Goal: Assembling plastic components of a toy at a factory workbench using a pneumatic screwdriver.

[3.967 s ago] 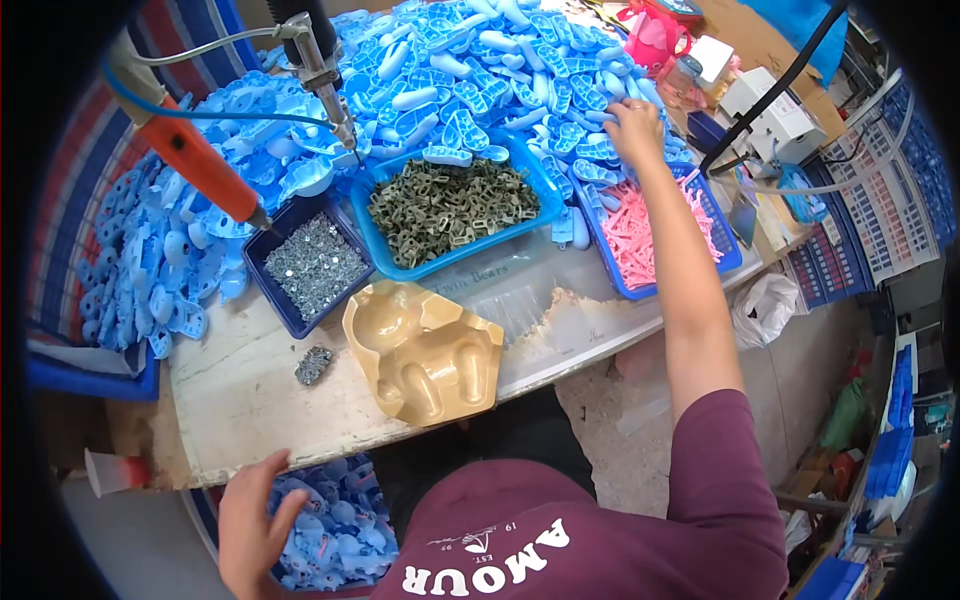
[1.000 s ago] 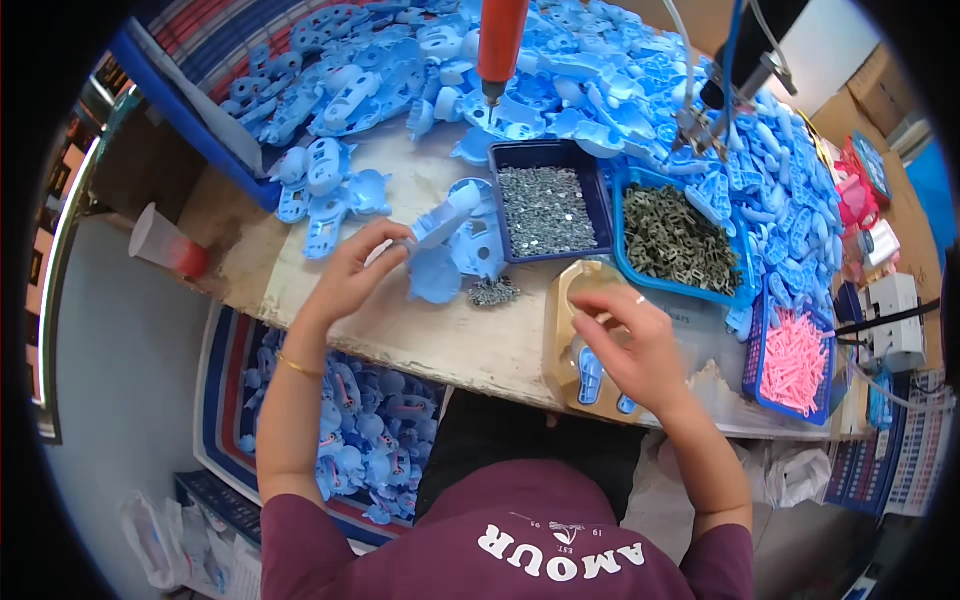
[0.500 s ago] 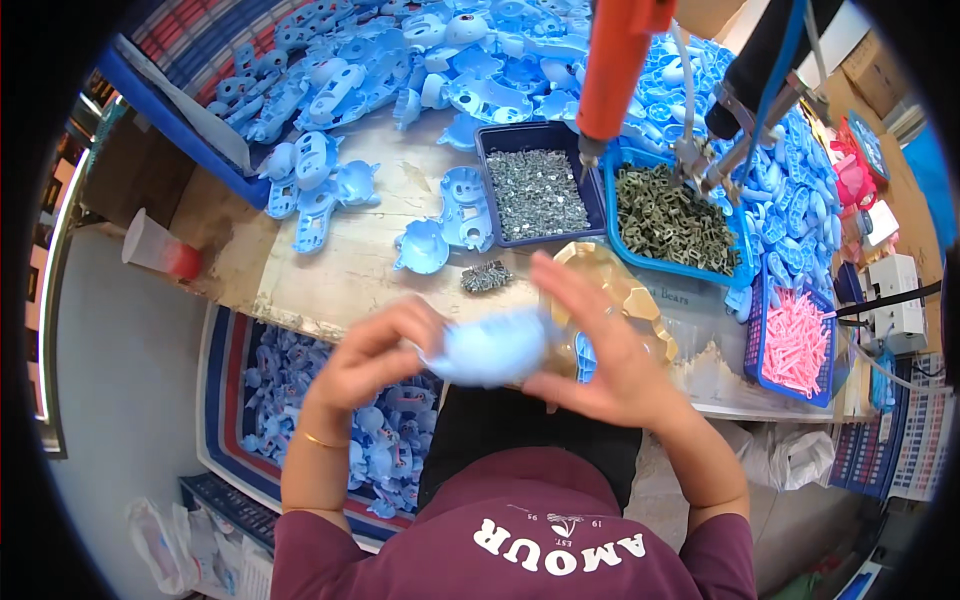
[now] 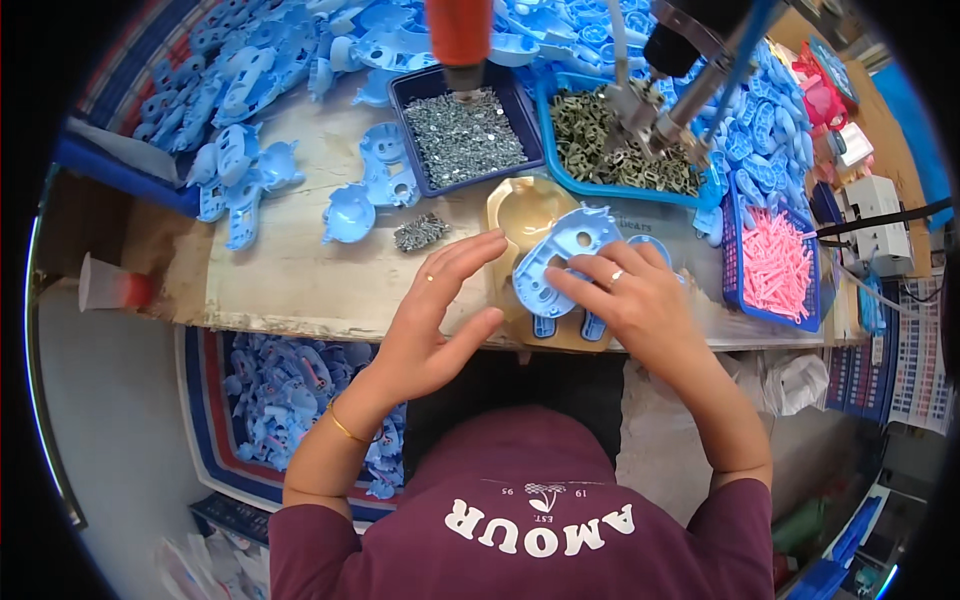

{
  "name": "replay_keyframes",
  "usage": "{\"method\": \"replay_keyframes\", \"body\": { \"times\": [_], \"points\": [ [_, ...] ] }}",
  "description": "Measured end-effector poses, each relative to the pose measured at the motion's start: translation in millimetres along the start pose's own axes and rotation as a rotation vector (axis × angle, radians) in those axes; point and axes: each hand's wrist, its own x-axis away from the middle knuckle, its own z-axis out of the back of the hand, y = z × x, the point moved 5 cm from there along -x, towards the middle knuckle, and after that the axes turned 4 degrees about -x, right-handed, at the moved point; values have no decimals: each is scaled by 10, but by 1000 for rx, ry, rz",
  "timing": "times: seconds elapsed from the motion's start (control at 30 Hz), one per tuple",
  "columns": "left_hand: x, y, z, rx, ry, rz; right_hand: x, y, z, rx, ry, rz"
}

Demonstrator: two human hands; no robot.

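— Location of the blue shell (image 4: 535, 280), and the hands?
— Centre frame, over the tan mould (image 4: 520, 212). Right hand (image 4: 645, 300): bent fingers on the shell, thumb hidden; I cannot tell whether it pinches. Left hand (image 4: 428, 335): spread, empty.
— Handling?
— Probably light, stiff, smooth; best held by its rim.
— Obstructions?
— Orange driver (image 4: 460, 30), upper centre, over the navy tray (image 4: 485, 180); metal tool (image 4: 703, 90), upper right.
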Motion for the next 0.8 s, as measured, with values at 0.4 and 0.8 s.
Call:
{"method": "replay_keyframes", "body": {
  "times": [0.4,0.8],
  "points": [
    [-89,44,-128,-166,15,-88,46,166,150,-145,96,16],
    [-262,-11,-364,-451,-45,-259,-239,675,-75,-525,-121,127]
  ]
}}
